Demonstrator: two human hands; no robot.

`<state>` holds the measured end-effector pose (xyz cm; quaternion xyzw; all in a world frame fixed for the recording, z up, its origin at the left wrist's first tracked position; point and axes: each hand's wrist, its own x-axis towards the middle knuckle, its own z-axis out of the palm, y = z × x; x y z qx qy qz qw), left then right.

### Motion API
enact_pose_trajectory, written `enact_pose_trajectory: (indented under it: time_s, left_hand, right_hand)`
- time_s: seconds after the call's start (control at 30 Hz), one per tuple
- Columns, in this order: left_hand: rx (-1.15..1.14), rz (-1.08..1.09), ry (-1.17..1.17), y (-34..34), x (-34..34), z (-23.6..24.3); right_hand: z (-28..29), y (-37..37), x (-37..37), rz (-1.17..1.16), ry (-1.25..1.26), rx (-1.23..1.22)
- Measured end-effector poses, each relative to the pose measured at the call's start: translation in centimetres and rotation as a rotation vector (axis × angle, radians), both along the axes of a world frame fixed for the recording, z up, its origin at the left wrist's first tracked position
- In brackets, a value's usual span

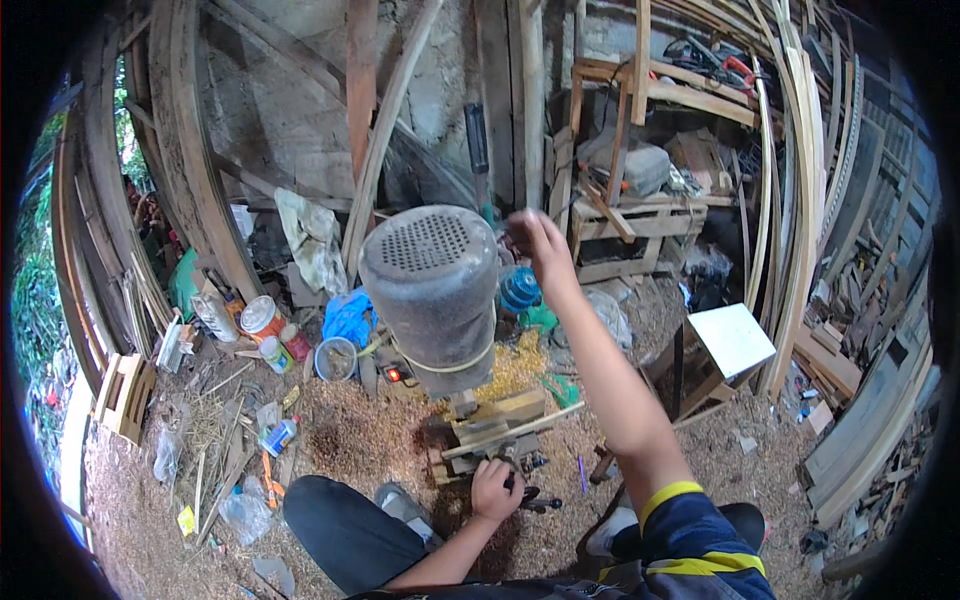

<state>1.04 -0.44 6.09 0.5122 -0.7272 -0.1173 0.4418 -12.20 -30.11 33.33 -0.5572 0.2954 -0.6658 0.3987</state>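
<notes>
Head view: orange-lidded round tin [262,316] & white bottle [215,316], floor left of grey motor [432,290].

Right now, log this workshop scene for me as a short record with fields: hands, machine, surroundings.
left hand: low at the base of the machine, closed on a small black knob or handle
right hand: raised beside the motor top, blurred; grip cannot be told
machine: grey motor housing upright on a wooden frame, red light at its base
floor: sawdust, cans and bottles to the left
nearby: white-topped stool to the right, wooden pallets behind
</notes>
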Motion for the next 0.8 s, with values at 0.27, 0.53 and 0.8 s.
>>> enact_pose_trajectory:
  time_s: [0.27, 0.53, 0.8]
  left_hand:
    - [-0.030, 0.010, 0.009, -0.8, 0.2, -1.1]
    - [0.086, 0.046, 0.038, 0.0, 0.3, -1.6]
    - [0.229, -0.002, -0.072, -1.4, 1.0, -4.0]
  right_hand:
    - [18.5, -9.0, 7.1, 0.008, 0.076, 0.070]
    - [17.7, 3.9, 2.5, 0.810, -0.057, 0.029]
    - [8.7, 15.9, -0.6, 0.674, -0.159, -0.492]
